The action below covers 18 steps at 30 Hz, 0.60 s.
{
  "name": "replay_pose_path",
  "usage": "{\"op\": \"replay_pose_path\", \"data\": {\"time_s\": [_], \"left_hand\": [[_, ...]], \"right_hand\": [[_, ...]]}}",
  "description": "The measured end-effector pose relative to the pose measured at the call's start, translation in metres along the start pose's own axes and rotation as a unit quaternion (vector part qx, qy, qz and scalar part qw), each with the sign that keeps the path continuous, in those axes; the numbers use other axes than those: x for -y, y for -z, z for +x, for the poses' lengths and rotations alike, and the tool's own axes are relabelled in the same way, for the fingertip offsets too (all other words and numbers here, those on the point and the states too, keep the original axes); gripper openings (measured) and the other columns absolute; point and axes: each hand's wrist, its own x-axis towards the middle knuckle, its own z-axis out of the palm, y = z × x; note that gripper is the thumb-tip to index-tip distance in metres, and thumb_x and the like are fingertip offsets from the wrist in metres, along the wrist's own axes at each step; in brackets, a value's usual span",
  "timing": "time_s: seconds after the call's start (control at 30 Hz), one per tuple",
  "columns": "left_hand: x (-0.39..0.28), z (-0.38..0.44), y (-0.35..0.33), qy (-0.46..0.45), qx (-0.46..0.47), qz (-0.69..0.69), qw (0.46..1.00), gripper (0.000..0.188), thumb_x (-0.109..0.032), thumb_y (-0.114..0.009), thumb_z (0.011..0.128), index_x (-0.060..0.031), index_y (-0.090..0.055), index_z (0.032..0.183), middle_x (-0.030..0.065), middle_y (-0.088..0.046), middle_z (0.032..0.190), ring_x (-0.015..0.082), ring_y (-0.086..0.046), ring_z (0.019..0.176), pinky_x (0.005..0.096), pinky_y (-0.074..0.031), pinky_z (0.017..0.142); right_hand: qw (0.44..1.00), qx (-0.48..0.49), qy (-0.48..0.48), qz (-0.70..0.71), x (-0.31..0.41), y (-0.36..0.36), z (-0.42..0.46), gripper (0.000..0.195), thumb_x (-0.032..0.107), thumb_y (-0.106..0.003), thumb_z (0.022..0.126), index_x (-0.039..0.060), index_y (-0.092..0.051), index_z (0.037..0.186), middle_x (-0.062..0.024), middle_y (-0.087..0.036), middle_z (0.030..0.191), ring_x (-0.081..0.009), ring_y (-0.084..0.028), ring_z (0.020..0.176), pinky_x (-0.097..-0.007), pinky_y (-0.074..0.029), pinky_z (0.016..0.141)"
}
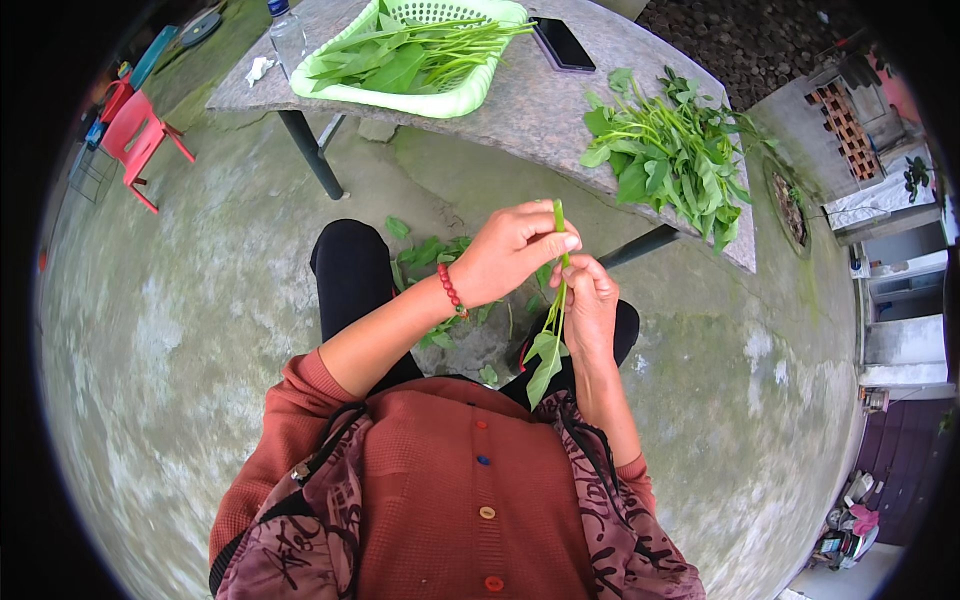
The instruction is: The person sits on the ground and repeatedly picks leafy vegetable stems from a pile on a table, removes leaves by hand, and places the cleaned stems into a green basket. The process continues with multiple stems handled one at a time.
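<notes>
Between both my hands is a green leafy vegetable stem (559, 304), upright over my lap with its thick end up and a leaf hanging at the bottom. My left hand (517, 244), with a red bead bracelet on the wrist, pinches the upper end between thumb and fingers. Just below, my right hand (589, 292) grips the thinner stalks. A heap of leafy greens (667, 150) lies on the stone tabletop (525, 135) at the right. Similar stems with leaves (420, 56) fill part of a light green plastic basket (457, 103) at the table's far side.
Dropped leaves (431, 255) lie on the concrete floor between my knees. A smartphone (562, 43), a clear bottle (287, 37) and crumpled white tissue (259, 70) are on the table. Table legs (311, 154) stand ahead. Off to the left is a red plastic chair (139, 139).
</notes>
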Motion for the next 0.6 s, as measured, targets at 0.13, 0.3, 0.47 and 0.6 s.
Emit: {"op": "replay_pose_path", "data": {"time_s": [0.13,0.3,0.47,0.6], "left_hand": [[-0.01,-0.01,-0.008,-0.115,-0.049,0.067,0.99,0.012,-0.013,-0.06,0.089,-0.0018,-0.065,0.087,0.007,-0.06,0.081,0.0193,-0.055,0.072,0.0313,-0.046,0.067],[-0.008,0.001,0.008,0.056,-0.025,0.141,0.988,0.025,-0.019,-0.051,0.092,0.0008,-0.061,0.081,0.0075,-0.06,0.09,0.0203,-0.055,0.081,0.0317,-0.044,0.076],[0.014,-0.008,-0.01,0.154,0.051,-0.039,0.986,0.034,-0.031,-0.037,0.098,-0.0014,-0.055,0.101,0.0167,-0.059,0.077,0.0318,-0.06,0.077,0.0422,-0.044,0.074],[-0.029,0.018,0.025,0.069,0.023,0.22,0.973,0.028,-0.027,-0.044,0.098,-0.0011,-0.055,0.101,0.014,-0.058,0.081,0.0311,-0.056,0.079,0.0411,-0.042,0.074]], "right_hand": [[0.993,-0.07,-0.063,0.069,0.0,0.005,0.016,0.016,0.004,-0.048,0.087,0.0028,-0.064,0.091,0.0001,-0.059,0.072,-0.0027,-0.036,0.048,-0.019,-0.028,0.044],[0.997,-0.054,0.02,0.048,0.017,0.006,0.025,0.014,0.005,-0.051,0.09,0.0029,-0.064,0.095,-0.001,-0.06,0.076,-0.0029,-0.039,0.05,-0.0182,-0.03,0.045],[0.986,-0.019,0.137,-0.098,0.026,-0.011,0.03,0.019,0.013,-0.059,0.093,0.0026,-0.064,0.108,-0.0036,-0.066,0.094,-0.0052,-0.055,0.068,-0.0194,-0.044,0.056],[0.983,0.013,0.148,-0.112,0.065,-0.015,0.035,0.026,0.014,-0.061,0.092,0.004,-0.063,0.115,-0.0051,-0.067,0.097,-0.0096,-0.063,0.08,-0.021,-0.047,0.06]]}}
